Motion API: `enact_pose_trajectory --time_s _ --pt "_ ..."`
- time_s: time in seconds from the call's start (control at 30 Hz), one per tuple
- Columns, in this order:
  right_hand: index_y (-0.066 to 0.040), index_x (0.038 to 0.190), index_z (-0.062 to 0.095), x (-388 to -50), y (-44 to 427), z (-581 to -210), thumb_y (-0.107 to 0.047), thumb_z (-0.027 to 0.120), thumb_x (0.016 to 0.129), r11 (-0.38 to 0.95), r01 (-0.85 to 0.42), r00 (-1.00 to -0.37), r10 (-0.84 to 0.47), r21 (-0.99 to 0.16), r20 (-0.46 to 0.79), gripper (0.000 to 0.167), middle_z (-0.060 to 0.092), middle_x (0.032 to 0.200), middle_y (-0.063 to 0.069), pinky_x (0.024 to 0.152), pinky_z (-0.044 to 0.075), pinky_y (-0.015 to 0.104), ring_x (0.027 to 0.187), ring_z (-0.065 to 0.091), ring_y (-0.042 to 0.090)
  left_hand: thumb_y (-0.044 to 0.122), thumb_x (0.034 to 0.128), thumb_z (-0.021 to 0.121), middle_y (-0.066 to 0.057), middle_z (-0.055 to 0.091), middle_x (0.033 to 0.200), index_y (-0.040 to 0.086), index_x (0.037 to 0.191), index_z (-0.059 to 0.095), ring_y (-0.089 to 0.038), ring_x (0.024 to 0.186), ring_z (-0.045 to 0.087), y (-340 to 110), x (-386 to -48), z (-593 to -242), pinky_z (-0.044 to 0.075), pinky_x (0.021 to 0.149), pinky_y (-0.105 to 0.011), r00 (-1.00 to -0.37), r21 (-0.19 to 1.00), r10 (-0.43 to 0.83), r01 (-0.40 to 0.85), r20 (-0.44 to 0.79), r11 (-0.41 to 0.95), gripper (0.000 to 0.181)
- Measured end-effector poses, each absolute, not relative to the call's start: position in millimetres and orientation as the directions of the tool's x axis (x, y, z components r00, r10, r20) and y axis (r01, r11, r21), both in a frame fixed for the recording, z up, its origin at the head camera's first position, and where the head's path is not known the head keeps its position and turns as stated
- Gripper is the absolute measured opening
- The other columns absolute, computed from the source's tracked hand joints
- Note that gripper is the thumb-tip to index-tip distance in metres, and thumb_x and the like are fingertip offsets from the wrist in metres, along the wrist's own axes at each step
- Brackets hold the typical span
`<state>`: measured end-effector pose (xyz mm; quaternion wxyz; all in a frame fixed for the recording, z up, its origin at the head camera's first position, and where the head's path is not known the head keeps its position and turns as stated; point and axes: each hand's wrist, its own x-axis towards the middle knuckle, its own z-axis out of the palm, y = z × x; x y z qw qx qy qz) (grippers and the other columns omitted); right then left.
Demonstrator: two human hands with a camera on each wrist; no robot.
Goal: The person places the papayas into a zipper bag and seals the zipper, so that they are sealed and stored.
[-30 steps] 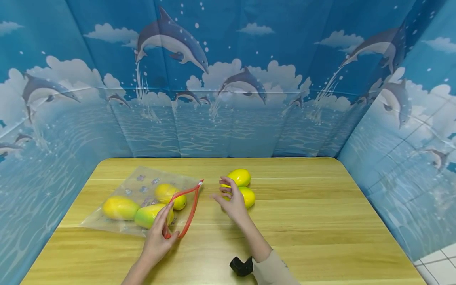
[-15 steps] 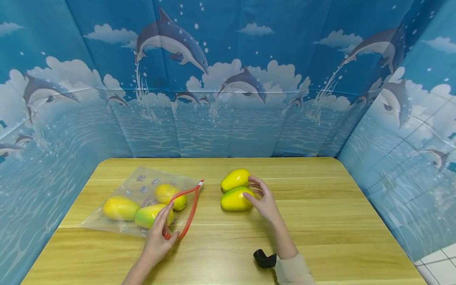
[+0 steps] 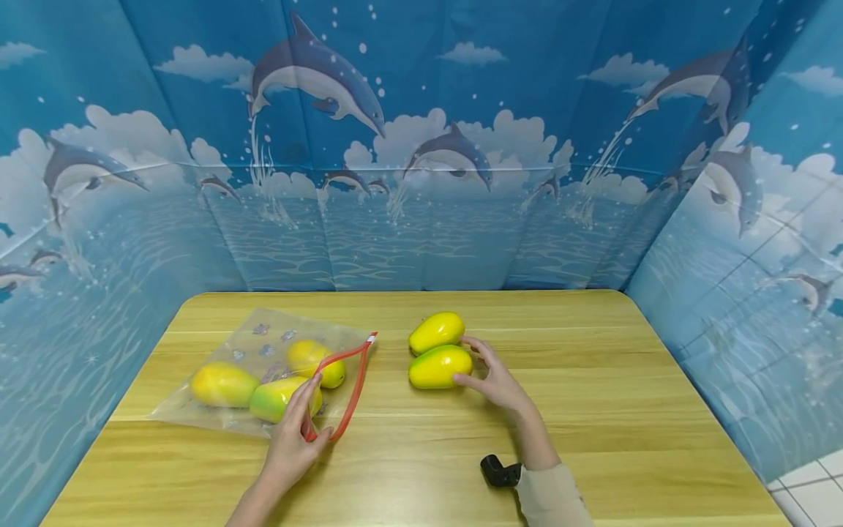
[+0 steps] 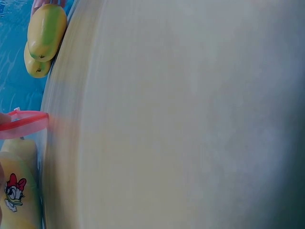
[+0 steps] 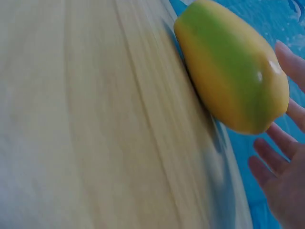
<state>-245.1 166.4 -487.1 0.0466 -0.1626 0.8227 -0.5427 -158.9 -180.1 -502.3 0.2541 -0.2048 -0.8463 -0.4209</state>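
A clear zip bag (image 3: 244,344) with a red zip edge lies on the left of the table, its mouth spread apart and facing right. Inside are three yellow-green mangoes, one of them a mango (image 3: 224,384) at the far left. My left hand (image 3: 291,443) holds the bag at its red edge (image 4: 28,124). Two more mangoes lie side by side mid-table: a rear mango (image 3: 437,331) and a front mango (image 3: 440,367). At the front mango's right end is my right hand (image 3: 495,379), thumb and fingers apart around it; firm contact is unclear.
The wooden table (image 3: 619,410) has rounded back corners. Behind and beside it hangs a blue dolphin-print curtain (image 3: 454,234). A black device (image 3: 499,472) is at the right wrist, by the sleeve (image 3: 553,498).
My right hand has moved right, from the left side of the two loose mangoes to their right end, then slightly nearer me. My left hand and the bag have stayed put.
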Motion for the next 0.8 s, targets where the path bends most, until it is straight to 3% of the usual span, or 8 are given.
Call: enact_pose_trajectory --time_s 0.17,0.37,0.8 --pt "-0.004 0.141 0.029 -240.5 166.6 -477.6 -0.014 0.067 0.083 0.375 -0.185 -0.922 -0.386 -0.908 0.028 0.070 0.027 0.144 0.020 0.104 0.022 0.057 0.127 0.030 0.040 -0.021 0.0496 0.076 -0.017 0.043 0.132 0.002 0.138 0.036 0.001 0.055 0.034 -179.8 -158.8 -502.5 0.033 0.045 -0.009 -0.790 0.612 0.132 0.558 0.599 0.561 0.100" --pt "0.003 0.138 0.028 -237.0 166.5 -466.6 -0.010 0.064 0.085 0.345 -0.204 -0.896 -0.442 -0.916 0.033 0.066 0.030 0.141 0.022 0.104 0.025 0.053 0.128 0.030 0.040 -0.020 0.0505 0.076 -0.017 0.042 0.132 0.002 0.138 0.036 0.000 0.055 0.035 -179.2 -157.7 -501.9 0.034 0.045 -0.010 -0.796 0.618 0.129 0.551 0.592 0.561 0.099" --pt "0.001 0.136 0.033 -239.4 170.6 -473.1 -0.007 0.065 0.083 0.254 -0.116 -0.896 -0.445 -0.960 -0.009 0.062 0.036 0.137 0.019 0.102 0.032 0.049 0.122 0.039 0.037 -0.020 0.0503 0.076 -0.016 0.043 0.132 0.004 0.138 0.037 0.000 0.056 0.035 -177.1 -155.1 -503.3 0.034 0.045 -0.010 -0.799 0.614 0.121 0.541 0.590 0.575 0.099"
